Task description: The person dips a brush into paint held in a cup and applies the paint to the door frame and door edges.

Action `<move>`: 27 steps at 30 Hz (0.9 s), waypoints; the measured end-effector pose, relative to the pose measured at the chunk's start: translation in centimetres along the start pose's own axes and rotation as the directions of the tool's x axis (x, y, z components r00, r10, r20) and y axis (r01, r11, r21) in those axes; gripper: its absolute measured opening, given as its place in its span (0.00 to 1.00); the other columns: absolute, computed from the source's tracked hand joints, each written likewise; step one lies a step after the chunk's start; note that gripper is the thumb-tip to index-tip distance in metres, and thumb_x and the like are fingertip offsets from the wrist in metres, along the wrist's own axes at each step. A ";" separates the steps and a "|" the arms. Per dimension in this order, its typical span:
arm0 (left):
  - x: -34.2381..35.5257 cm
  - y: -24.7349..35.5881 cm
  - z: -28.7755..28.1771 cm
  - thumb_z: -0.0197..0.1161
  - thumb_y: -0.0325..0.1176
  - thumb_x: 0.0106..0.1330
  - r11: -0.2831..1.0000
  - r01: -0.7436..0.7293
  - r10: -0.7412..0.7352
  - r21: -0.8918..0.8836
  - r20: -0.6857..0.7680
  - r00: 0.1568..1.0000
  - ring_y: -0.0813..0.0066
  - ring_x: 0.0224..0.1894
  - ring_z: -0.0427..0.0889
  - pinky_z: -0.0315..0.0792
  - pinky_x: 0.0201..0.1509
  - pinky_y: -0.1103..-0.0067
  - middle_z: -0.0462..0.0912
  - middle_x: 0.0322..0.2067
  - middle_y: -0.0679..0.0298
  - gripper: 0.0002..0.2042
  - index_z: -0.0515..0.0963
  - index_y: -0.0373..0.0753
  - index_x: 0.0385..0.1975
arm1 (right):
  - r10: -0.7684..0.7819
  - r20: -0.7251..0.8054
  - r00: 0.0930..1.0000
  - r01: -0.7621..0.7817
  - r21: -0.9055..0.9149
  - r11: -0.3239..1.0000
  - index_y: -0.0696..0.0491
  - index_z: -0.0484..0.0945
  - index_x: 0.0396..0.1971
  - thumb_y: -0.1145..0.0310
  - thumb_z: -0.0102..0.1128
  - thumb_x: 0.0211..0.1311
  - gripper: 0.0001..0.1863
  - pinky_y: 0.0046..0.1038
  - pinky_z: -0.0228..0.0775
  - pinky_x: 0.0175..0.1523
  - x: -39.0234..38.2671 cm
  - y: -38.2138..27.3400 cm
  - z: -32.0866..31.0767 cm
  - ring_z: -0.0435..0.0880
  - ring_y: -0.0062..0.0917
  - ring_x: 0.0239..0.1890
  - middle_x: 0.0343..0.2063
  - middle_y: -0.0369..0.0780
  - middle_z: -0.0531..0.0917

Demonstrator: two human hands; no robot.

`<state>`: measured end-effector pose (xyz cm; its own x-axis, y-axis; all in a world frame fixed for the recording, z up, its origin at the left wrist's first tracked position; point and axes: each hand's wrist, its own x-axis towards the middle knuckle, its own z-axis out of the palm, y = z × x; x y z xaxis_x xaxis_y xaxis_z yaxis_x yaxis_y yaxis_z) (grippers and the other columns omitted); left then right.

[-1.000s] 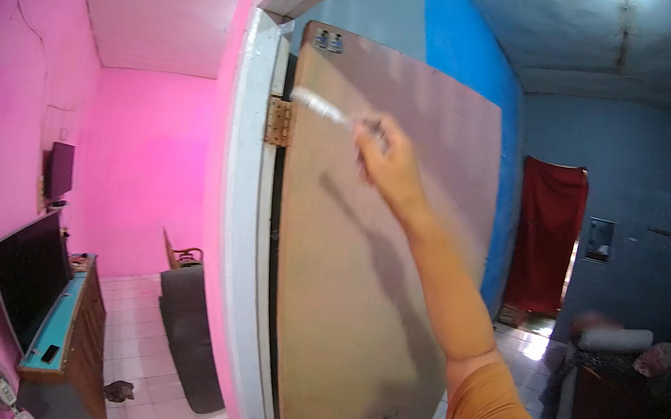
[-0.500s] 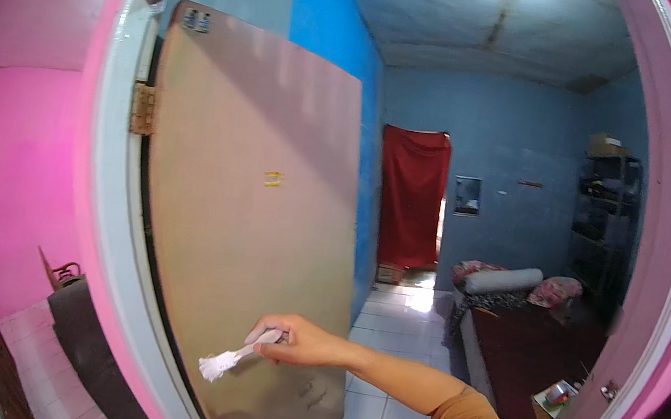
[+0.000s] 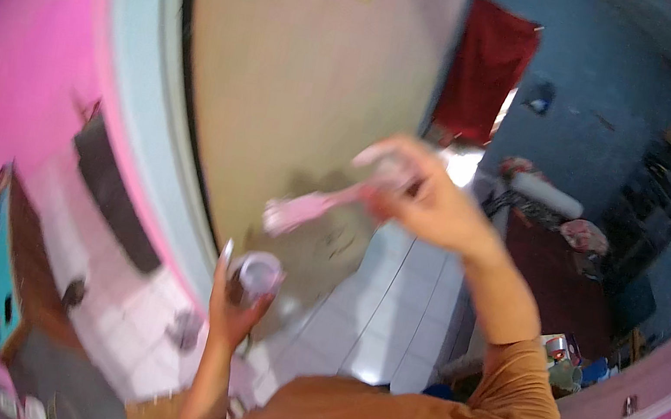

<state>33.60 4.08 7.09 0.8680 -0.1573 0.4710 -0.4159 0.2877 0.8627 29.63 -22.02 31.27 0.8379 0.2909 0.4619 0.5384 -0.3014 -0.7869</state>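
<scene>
In my right hand is a flat paintbrush, its handle gripped by the fingers and its pale, paint-coated bristles pointing down and left. Motion blurs both the hand and the brush. Below the bristles, my left hand is wrapped round a small whitish cup, its round mouth facing up. The cup's contents are too blurred to tell. Behind the brush stands a beige door with dark smudges low on its face; neither hand touches it. The bristles are apart from the cup.
A pale door frame rises at the left, beside a pink wall. Through the doorway are a tiled floor, a bed, a red curtain and a dark shelf. Cluttered small items sit at the right.
My view has tipped downward. The brush has moved away from the door's lower left part, and my right arm is bent closer. The cup and my left hand now show much more fully.
</scene>
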 end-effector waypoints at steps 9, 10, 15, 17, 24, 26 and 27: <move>0.4 1.6 -2.7 0.69 0.11 0.51 0.997 -0.061 0.063 0.051 -0.041 0.997 0.64 0.63 0.71 0.65 0.67 0.70 0.70 0.60 0.54 0.52 0.43 0.39 0.74 | 0.040 0.120 0.992 -0.026 -0.121 0.992 0.58 0.79 0.39 0.76 0.61 0.61 0.07 0.15 0.70 0.31 3.3 0.6 4.7 0.78 0.11 0.26 0.25 0.31 0.79; 0.2 1.6 -2.9 0.69 0.11 0.52 0.997 -0.078 0.079 0.017 -0.034 0.996 0.64 0.61 0.72 0.66 0.66 0.72 0.71 0.58 0.54 0.52 0.42 0.38 0.75 | 0.064 0.108 0.992 -0.048 -0.142 0.989 0.58 0.79 0.38 0.76 0.61 0.61 0.06 0.15 0.70 0.31 3.5 1.0 5.6 0.77 0.11 0.25 0.25 0.31 0.79; -0.5 1.6 -3.6 0.69 0.10 0.51 1.000 -0.019 0.020 0.016 -0.062 0.998 0.64 0.63 0.71 0.63 0.67 0.72 0.71 0.59 0.52 0.54 0.40 0.39 0.75 | 0.041 0.236 0.971 -0.026 -0.066 0.997 0.58 0.78 0.38 0.76 0.60 0.62 0.06 0.16 0.68 0.30 4.8 3.8 8.2 0.75 0.10 0.25 0.25 0.31 0.78; -0.6 1.2 -4.1 0.69 0.10 0.50 0.998 -0.038 0.041 0.050 -0.060 0.997 0.64 0.63 0.71 0.63 0.67 0.72 0.71 0.59 0.52 0.54 0.40 0.39 0.75 | 0.024 0.274 0.961 -0.010 -0.050 0.999 0.59 0.78 0.40 0.76 0.60 0.62 0.07 0.16 0.66 0.29 5.1 4.7 9.0 0.75 0.11 0.24 0.25 0.33 0.78; -1.4 1.0 -4.8 0.70 0.12 0.50 0.997 0.013 -0.006 0.078 -0.095 0.995 0.64 0.62 0.72 0.64 0.67 0.72 0.70 0.59 0.52 0.55 0.39 0.39 0.75 | 0.085 0.390 0.917 -0.024 -0.160 0.987 0.59 0.78 0.37 0.76 0.59 0.61 0.06 0.16 0.63 0.28 6.1 6.6 12.5 0.72 0.10 0.24 0.24 0.30 0.77; -1.5 1.1 -4.8 0.71 0.13 0.50 0.995 0.053 -0.044 0.083 -0.098 0.994 0.64 0.63 0.72 0.64 0.67 0.72 0.70 0.59 0.52 0.55 0.39 0.38 0.75 | 0.131 0.422 0.897 -0.062 -0.174 0.983 0.59 0.78 0.36 0.76 0.59 0.61 0.05 0.16 0.63 0.28 6.3 7.0 13.4 0.72 0.10 0.24 0.23 0.29 0.78; -1.5 1.1 -4.8 0.71 0.14 0.50 0.993 0.068 -0.059 0.095 -0.096 0.994 0.64 0.63 0.72 0.65 0.66 0.72 0.70 0.59 0.52 0.55 0.40 0.38 0.75 | 0.053 0.458 0.888 0.045 -0.200 0.979 0.58 0.78 0.35 0.76 0.59 0.61 0.04 0.16 0.62 0.27 6.5 7.8 13.9 0.71 0.09 0.24 0.23 0.30 0.78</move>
<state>33.10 9.12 6.40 0.9130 -0.0822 0.3997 -0.3800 0.1856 0.9062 37.96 -9.83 22.45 0.7310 0.6579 0.1812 0.5828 -0.4638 -0.6672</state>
